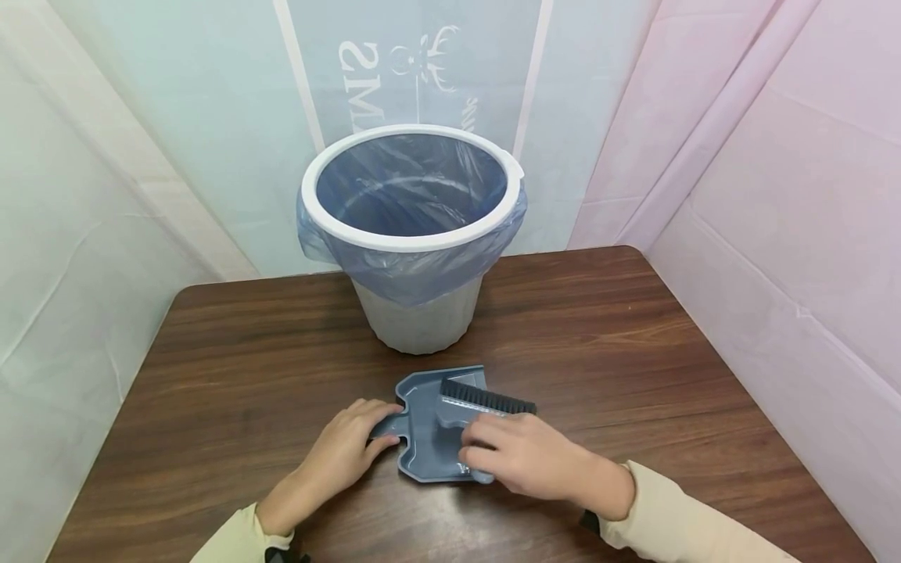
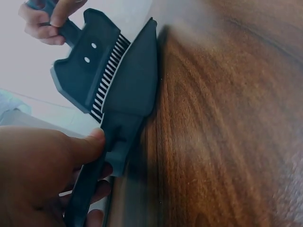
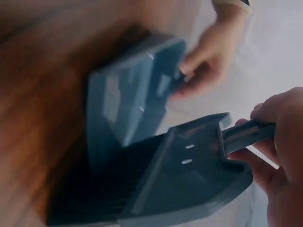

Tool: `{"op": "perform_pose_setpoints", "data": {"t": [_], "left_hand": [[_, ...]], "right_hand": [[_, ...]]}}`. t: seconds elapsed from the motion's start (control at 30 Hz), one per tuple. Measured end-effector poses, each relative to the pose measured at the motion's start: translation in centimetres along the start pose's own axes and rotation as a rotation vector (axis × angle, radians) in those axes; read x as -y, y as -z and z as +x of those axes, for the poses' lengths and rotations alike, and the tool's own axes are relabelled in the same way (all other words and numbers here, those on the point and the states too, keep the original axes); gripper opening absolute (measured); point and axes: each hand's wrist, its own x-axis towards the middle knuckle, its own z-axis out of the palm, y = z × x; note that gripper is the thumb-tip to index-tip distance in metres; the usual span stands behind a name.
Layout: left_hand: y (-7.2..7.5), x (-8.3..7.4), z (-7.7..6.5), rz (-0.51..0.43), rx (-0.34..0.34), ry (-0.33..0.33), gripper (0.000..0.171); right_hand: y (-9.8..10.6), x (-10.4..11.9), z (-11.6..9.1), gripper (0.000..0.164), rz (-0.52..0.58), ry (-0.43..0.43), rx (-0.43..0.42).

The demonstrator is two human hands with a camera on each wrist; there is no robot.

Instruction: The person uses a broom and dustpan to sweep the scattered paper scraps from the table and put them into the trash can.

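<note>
A blue-grey dustpan (image 1: 425,446) lies near the front middle of the table, its open edge facing right. My left hand (image 1: 341,450) grips its handle, thumb on top in the left wrist view. Over the pan is a matching hand brush (image 1: 486,400) with dark bristles, held by its handle in my right hand (image 1: 531,457). In the right wrist view the brush (image 3: 194,165) is tilted, its bristles beside the pan (image 3: 125,90). The bristle row points away from me in the head view and overlaps the pan's open edge.
Behind the dustpan stands a white bin (image 1: 422,324) lined with a bluish plastic bag (image 1: 415,274). The brown wooden table (image 1: 598,336) is enclosed by pale fabric walls (image 1: 788,258) at the back and both sides.
</note>
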Motion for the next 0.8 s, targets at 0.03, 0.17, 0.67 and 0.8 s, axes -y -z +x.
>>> {"op": "perform_pose_setpoints", "data": {"t": [0.03,0.17,0.67,0.8], "left_hand": [[0.0,0.0,0.0,-0.002,0.002,0.001,0.043],[0.1,0.0,0.1,-0.011,0.015,0.002,0.043],[0.1,0.2,0.2,0.006,0.025,-0.005,0.043],[0.0,0.1,0.1,0.015,0.03,-0.001,0.044]], "right_hand": [[-0.3,0.2,0.1,0.023,-0.005,0.015,0.019],[-1.5,0.8,0.2,0.022,-0.016,0.036,0.106],[-4.0,2.2,-0.1,0.014,-0.023,0.09,0.301],[-4.1,2.3,-0.3,0.014,-0.012,0.065,0.316]]}}
